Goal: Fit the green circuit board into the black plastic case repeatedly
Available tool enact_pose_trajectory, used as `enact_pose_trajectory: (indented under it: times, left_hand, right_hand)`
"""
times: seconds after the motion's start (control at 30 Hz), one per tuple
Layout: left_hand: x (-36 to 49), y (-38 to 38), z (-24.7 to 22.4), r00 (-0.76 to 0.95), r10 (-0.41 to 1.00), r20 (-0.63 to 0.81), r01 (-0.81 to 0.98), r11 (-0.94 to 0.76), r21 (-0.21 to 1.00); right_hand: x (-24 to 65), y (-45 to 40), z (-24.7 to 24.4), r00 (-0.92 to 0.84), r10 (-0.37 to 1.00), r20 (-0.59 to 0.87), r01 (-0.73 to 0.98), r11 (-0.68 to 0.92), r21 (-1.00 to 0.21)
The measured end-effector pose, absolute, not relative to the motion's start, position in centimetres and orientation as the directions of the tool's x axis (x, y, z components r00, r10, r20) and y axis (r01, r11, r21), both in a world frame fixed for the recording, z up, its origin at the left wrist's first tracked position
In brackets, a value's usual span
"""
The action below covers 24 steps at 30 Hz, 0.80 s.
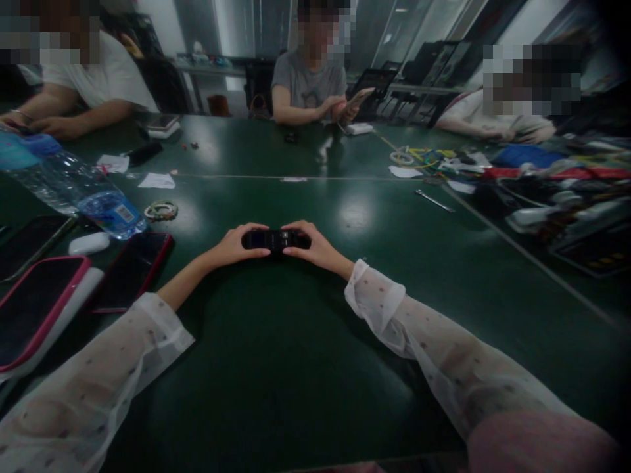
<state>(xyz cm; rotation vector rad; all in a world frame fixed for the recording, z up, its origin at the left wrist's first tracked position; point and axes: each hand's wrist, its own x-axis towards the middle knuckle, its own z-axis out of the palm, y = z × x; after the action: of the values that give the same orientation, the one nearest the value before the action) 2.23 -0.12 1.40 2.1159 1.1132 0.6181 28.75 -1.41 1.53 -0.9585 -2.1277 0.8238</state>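
Observation:
A small black device with pale markings lies level between my two hands, at the middle of the green table. My left hand grips its left end, thumb along the near side and fingers along the far side. Its right end is held the same way by my right hand. My fingers hide parts of both ends. Whether the device touches the tabletop, I cannot tell.
Bottles, a white case, a dark red-edged phone and a pink-framed phone lie left. Three people sit across the table. A metal tool and cables with tangled gear are at right.

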Motion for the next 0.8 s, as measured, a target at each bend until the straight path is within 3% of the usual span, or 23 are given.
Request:
enact_pose_trajectory:
  times: [0.8]
  left_hand:
    - [1.99,0.07,0.89,0.488,0.866,0.108,0.563,-0.407,0.719]
  right_hand:
    - [28.68,-1.7,1.32,-0.488,0.81,0.326,0.472,0.559,-0.682]
